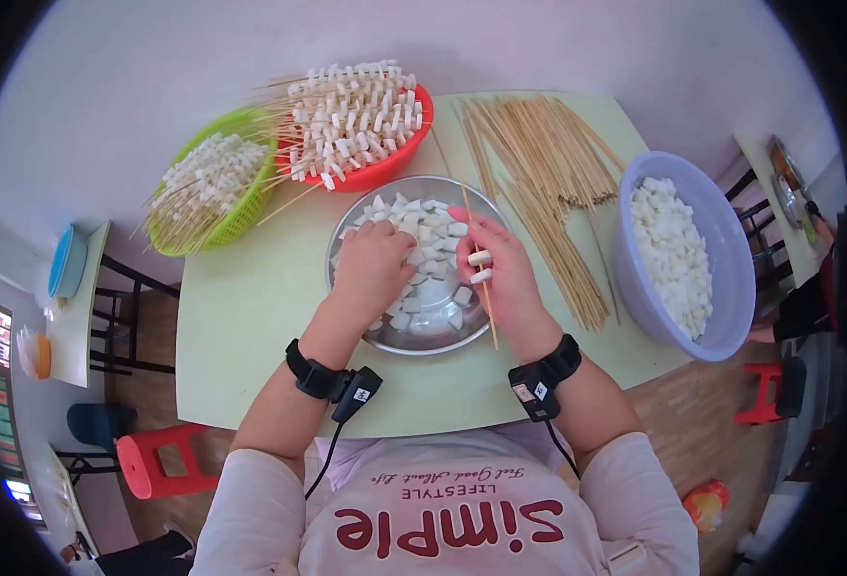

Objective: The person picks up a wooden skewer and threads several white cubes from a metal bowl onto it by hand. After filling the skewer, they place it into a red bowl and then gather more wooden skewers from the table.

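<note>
Two white pieces [480, 267] threaded on skewer [478, 264], gripped in right hand [505, 278] fingers over steel bowl [347, 240], table [251, 298] centre. Left hand [374, 264] fingers curled among bowl's pieces. Loose skewers [539, 182], purple basin [721, 250] rightward.

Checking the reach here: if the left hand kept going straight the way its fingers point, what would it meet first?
Probably the white cubes in the metal bowl, right at the left hand's fingertips. Beyond them comes the bowl's far rim, then the red basket of filled skewers; depth is hard to judge.
</note>
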{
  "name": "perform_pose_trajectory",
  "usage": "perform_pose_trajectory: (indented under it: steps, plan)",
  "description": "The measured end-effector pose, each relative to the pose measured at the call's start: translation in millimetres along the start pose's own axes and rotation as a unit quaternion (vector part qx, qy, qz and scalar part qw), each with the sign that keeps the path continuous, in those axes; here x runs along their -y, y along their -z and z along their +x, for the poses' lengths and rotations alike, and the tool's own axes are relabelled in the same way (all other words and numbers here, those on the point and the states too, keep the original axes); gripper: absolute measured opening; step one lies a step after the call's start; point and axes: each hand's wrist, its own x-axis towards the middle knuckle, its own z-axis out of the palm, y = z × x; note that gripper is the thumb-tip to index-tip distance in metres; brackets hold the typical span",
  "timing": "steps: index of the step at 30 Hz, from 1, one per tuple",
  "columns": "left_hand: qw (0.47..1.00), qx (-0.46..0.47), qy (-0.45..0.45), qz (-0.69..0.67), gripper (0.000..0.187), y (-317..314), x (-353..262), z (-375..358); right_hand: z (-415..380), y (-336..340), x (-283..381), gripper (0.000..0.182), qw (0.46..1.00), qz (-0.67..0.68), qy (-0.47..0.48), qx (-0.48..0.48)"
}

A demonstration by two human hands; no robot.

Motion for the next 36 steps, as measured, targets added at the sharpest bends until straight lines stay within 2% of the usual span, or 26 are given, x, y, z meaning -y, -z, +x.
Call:
perform_pose_trajectory:
  steps: [3,10,16,18,20,22,24,26,27,28,30,31,33,34,36]
  plan:
    - [0.999,0.013,-0.004,0.031,0.018,-3.0,-1.5,0.5,-1.2,-5.5,2.6,0.034,0.999,-0.025,-0.015,-0.016]
    - [0.997,0.009,-0.054,-0.051,0.024,-7.4,-2.0,-6.1,-0.7,-2.4,-0.2,0.032,0.999,-0.038,-0.020,0.016]
    - [0.991,0.011,-0.112,-0.071,0.022,-8.0,-7.2,-3.4,-3.7,-9.3,1.6,0.034,0.998,-0.063,-0.030,-0.009]
    - [0.991,0.020,-0.103,-0.085,0.021,-10.4,-4.9,-3.9,-4.5,-8.0,-0.2,0.034,0.997,-0.072,-0.013,-0.007]
    - [0.992,0.019,-0.096,-0.085,0.019,-3.5,-7.4,-2.6,-2.2,-6.6,-1.8,0.034,0.998,-0.058,-0.036,-0.003]
    - [0.971,-0.020,0.015,-0.240,0.022,1.0,-7.4,-6.0,-4.1,-6.6,-0.3,0.035,0.997,-0.064,-0.031,0.008]
    - [0.971,-0.056,0.014,-0.230,0.025,3.4,0.0,-3.7,-5.0,-7.0,-2.9,0.036,0.992,-0.122,-0.028,0.029]
    - [0.943,-0.141,0.098,-0.284,0.022,1.3,12.5,-5.2,-9.3,-9.3,-2.6,0.037,0.985,-0.166,-0.027,0.047]
    - [0.909,-0.153,0.145,-0.360,0.019,-2.0,20.1,-5.3,-16.5,-16.8,2.7,0.038,0.978,-0.202,-0.017,0.049]
    - [0.908,-0.159,0.161,-0.352,0.019,-4.0,25.9,-2.9,-18.4,-21.4,4.9,0.039,0.970,-0.238,-0.008,0.054]
    - [0.782,-0.219,0.194,-0.551,0.022,-7.6,30.5,-4.3,-19.3,-20.4,-2.4,0.041,0.967,-0.238,-0.038,0.085]
    - [0.781,-0.231,0.204,-0.544,0.022,-7.1,30.6,-4.3,-18.8,-20.0,-3.2,0.041,0.954,-0.283,-0.011,0.101]
    - [0.744,-0.279,0.170,-0.583,0.024,-6.7,30.5,-2.5,-20.8,-24.0,-3.4,0.039,0.932,-0.347,0.025,0.105]
    - [0.743,-0.286,0.173,-0.580,0.024,-6.8,32.9,-1.8,-21.3,-25.1,-3.6,0.039,0.931,-0.347,0.022,0.112]
    - [0.733,-0.274,0.183,-0.595,0.024,-7.8,37.5,-4.0,-24.3,-25.5,-5.4,0.039,0.891,-0.436,0.048,0.117]
